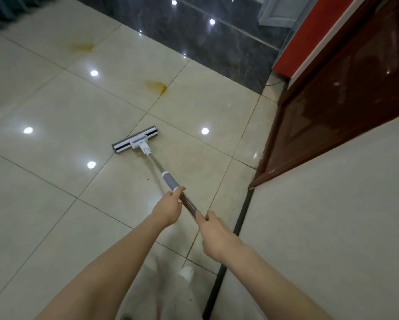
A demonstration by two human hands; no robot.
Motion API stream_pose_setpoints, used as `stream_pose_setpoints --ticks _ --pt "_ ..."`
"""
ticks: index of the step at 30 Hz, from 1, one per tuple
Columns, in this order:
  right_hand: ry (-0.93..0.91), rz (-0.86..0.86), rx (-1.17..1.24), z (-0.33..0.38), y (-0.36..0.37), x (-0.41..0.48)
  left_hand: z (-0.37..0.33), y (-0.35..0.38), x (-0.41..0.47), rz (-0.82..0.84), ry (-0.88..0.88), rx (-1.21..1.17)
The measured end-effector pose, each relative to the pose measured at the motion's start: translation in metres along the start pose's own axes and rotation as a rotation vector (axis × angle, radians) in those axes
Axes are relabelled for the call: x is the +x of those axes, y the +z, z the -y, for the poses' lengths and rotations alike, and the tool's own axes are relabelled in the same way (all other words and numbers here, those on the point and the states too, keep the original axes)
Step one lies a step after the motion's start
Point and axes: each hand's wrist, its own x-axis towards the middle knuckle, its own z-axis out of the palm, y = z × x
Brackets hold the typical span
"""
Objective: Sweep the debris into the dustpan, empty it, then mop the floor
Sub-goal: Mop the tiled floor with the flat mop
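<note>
A flat mop with a grey and white head (pixel 135 140) rests on the cream tiled floor (pixel 55 181). Its metal pole (pixel 155 162) runs back towards me through a grey sleeve. My left hand (pixel 168 207) is shut on the pole just below that sleeve. My right hand (pixel 213 234) grips the pole's near end, lower and to the right. Two orange-brown stains lie ahead of the mop head: one close by (pixel 157 85), one further left (pixel 83 46). A small dark speck (pixel 148 179) sits left of the pole.
A pale wall (pixel 332 215) with a dark skirting strip (pixel 235 229) runs along my right. Beyond it stands a glossy brown wooden door frame (pixel 332 107) and a red panel (pixel 309 26). Dark marble tiles (pixel 205 42) border the far side. A dark curtain (pixel 9 8) hangs top left.
</note>
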Motion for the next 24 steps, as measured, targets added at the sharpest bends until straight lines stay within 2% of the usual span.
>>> stream_pose_setpoints --ticks 5,15,24 --pt "0.010 -0.056 0.075 0.005 0.025 0.010 0.012 0.006 0.002 -0.051 -0.148 -0.236" --pt "0.049 -0.066 0.331 0.016 0.070 0.022 0.023 0.007 0.024 0.081 -0.409 -0.614" --pt "0.047 -0.079 0.278 0.013 0.090 0.039 0.031 0.044 0.038 -0.053 -0.407 -0.470"
